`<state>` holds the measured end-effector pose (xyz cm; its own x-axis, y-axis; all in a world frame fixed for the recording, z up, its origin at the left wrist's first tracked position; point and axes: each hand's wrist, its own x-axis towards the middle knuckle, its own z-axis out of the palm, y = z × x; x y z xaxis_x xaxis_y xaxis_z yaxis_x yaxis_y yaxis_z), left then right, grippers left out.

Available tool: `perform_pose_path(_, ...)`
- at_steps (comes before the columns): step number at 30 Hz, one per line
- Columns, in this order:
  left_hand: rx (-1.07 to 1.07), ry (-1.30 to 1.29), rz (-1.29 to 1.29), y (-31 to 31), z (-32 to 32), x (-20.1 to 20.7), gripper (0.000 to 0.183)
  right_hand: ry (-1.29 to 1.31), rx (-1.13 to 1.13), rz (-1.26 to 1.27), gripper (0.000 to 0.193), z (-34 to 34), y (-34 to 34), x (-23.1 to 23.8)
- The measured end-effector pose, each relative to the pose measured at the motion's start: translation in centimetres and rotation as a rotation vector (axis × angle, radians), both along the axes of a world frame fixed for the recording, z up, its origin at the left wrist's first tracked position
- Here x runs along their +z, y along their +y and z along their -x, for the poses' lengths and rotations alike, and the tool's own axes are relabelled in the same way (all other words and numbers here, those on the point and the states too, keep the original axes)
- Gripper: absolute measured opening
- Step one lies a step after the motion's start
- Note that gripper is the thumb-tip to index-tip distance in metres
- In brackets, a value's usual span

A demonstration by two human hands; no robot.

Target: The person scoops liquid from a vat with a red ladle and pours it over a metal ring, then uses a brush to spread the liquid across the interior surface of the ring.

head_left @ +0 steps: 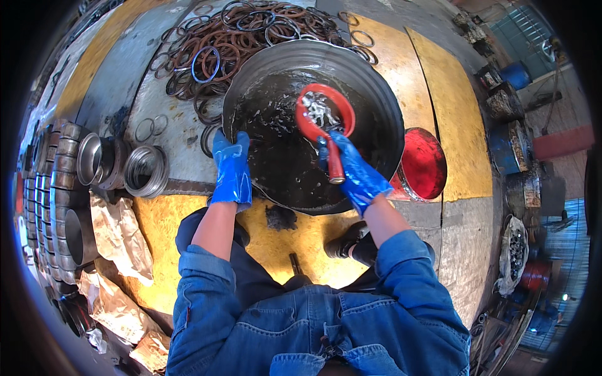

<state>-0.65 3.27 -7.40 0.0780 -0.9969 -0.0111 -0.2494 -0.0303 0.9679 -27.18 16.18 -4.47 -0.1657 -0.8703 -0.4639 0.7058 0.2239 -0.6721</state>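
Observation:
A large round dark metal basin (390,94) stands in front of me, with dark liquid (282,160) in it. My right hand (359,170), in a blue rubber glove, is closed round the handle of a red dipper (347,106). The dipper is over the liquid, and its round bowl shows bright, shiny glints; whether it holds liquid or small parts, I cannot tell. At the basin's near left rim is my left hand (231,169), gloved in blue too, its fingers curled over the edge and partly hidden.
A heap of rusty metal rings (276,22) lies beyond the basin. Right of it stands a red-lined bucket (426,164). Stacked metal rings (145,170), columns of cylinders (63,182) and brown paper (122,238) are at left. Drums (505,147) and a sack (514,254) line the right.

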Motion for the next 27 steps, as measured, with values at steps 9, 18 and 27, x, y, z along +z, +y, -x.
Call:
perform_pose_path(9, -0.086, 0.176, 0.060, -0.3, 0.3, -0.5, 0.041, 0.066, -0.181, -0.003, 0.034, 12.2, 10.5, 10.0)
perform_pose_path(18, -0.111, 0.339, -0.030, 0.7, 0.6, 1.1, 0.040, 0.508, -0.431, -0.402, 0.027, 22.1, 19.2, 7.2)
perform_pose_path(27, -0.128, 0.295, -0.053, 0.6, 0.3, 0.8, 0.042, 1.175, -0.352, -0.833, 0.041, 26.0, 23.5, 1.9)
